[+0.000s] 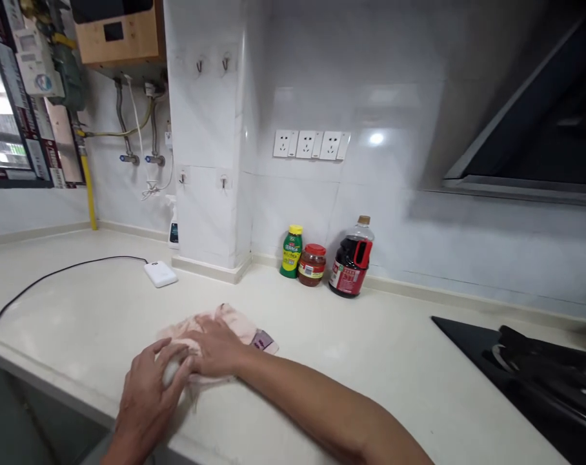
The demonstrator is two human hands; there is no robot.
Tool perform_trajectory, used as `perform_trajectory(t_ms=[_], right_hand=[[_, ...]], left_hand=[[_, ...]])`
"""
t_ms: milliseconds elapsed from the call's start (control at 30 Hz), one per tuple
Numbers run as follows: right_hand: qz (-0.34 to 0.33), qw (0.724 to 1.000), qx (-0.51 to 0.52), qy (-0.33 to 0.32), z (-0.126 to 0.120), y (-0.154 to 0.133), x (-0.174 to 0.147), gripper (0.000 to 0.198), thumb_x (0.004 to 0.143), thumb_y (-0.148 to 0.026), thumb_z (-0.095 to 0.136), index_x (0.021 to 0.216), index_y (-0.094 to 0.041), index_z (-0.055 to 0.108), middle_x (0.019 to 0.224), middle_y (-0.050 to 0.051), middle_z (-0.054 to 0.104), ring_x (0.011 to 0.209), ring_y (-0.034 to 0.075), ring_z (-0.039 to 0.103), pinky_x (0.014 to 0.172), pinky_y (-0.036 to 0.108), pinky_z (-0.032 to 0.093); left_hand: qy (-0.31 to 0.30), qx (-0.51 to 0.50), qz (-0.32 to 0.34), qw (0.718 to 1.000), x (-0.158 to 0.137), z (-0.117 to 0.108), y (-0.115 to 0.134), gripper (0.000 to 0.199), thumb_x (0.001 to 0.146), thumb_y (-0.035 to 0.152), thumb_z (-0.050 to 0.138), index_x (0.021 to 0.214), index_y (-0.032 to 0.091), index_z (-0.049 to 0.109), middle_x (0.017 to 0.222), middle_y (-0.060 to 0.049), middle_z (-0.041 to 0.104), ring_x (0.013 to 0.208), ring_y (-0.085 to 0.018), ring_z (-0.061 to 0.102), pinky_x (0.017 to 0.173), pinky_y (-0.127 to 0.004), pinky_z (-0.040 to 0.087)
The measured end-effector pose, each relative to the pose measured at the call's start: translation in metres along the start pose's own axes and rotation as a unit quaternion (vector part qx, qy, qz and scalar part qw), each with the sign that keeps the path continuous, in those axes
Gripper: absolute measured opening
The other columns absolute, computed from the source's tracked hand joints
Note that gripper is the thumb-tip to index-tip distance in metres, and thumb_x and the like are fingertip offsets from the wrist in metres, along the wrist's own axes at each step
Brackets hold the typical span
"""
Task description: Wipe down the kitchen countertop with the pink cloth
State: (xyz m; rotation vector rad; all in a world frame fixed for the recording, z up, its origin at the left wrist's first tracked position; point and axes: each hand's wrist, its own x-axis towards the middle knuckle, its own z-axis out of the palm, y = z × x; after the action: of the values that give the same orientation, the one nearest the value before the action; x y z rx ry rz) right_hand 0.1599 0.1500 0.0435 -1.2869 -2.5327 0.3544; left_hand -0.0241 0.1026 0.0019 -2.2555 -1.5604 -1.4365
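My left hand [148, 391] curls its fingers around a pale rounded thing [173, 371] near the counter's front edge; most of it is covered by the fingers, so I cannot tell its kind. Beside it, my right hand [216, 347] presses down on a pale pink cloth [237, 321] lying bunched on the counter. The cloth has a purple-grey patch with dark marks at its right corner. Both hands are close together, with the left fingertips by the right hand and the cloth.
Against the back wall stand a green bottle with yellow cap [292, 252], a red-lidded jar [312, 265] and a large dark-liquid bottle [352, 261]. A white power bank [160, 274] with a black cable lies left, a spray bottle [173, 229] behind it. A black gas stove [539, 381] is at right.
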Motion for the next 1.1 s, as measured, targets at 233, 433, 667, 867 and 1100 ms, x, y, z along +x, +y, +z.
perform_trajectory(t_ms=[233,433,667,867,1100], right_hand=[[0.052,0.998,-0.016,0.043,-0.033,0.046,-0.064,0.042,0.099,-0.046,0.054,0.139,-0.038,0.060,0.156,-0.004,0.047,0.147,0.021,0.034,0.127,0.048,0.009],[0.321,0.932,-0.075,0.154,-0.100,0.150,-0.209,0.052,0.104,-0.041,0.032,0.147,-0.021,0.054,0.158,0.011,0.044,0.143,0.033,0.038,0.121,0.060,0.013],[0.526,0.819,-0.127,0.192,-0.108,0.176,-0.388,0.070,0.102,-0.054,0.029,0.155,-0.010,0.041,0.158,0.019,0.041,0.148,0.037,0.032,0.122,0.060,0.017],[0.524,0.822,-0.130,0.181,-0.052,0.099,-0.472,0.077,0.100,-0.064,0.026,0.156,-0.014,0.042,0.164,0.010,0.033,0.155,0.029,0.020,0.127,0.054,0.017],[0.508,0.830,-0.072,0.220,0.000,0.025,-0.556,0.081,0.093,-0.081,0.033,0.150,-0.027,0.051,0.165,0.002,0.031,0.156,0.030,0.017,0.128,0.057,0.018]], left_hand=[[-0.058,-0.019,-0.118,0.991,0.007,-0.008,0.005,0.057,0.087,0.067,0.041,0.110,0.024,0.072,0.129,-0.014,0.067,0.125,-0.036,0.057,0.108,-0.057,0.044],[-0.156,0.056,-0.123,0.978,0.011,-0.014,0.022,0.058,0.085,0.067,0.039,0.109,0.026,0.074,0.131,-0.012,0.068,0.127,-0.037,0.055,0.105,-0.055,0.043],[-0.171,0.122,-0.092,0.973,0.013,-0.010,0.018,0.059,0.090,0.061,0.035,0.115,0.023,0.073,0.132,-0.014,0.067,0.126,-0.039,0.055,0.104,-0.054,0.043],[-0.187,0.142,-0.059,0.970,0.016,-0.004,0.010,0.059,0.094,0.061,0.034,0.117,0.024,0.073,0.131,-0.013,0.069,0.123,-0.040,0.057,0.102,-0.055,0.044],[-0.195,0.142,-0.031,0.970,0.016,-0.001,0.008,0.049,0.092,0.058,0.042,0.112,0.027,0.074,0.128,-0.011,0.071,0.119,-0.039,0.058,0.098,-0.055,0.046]])
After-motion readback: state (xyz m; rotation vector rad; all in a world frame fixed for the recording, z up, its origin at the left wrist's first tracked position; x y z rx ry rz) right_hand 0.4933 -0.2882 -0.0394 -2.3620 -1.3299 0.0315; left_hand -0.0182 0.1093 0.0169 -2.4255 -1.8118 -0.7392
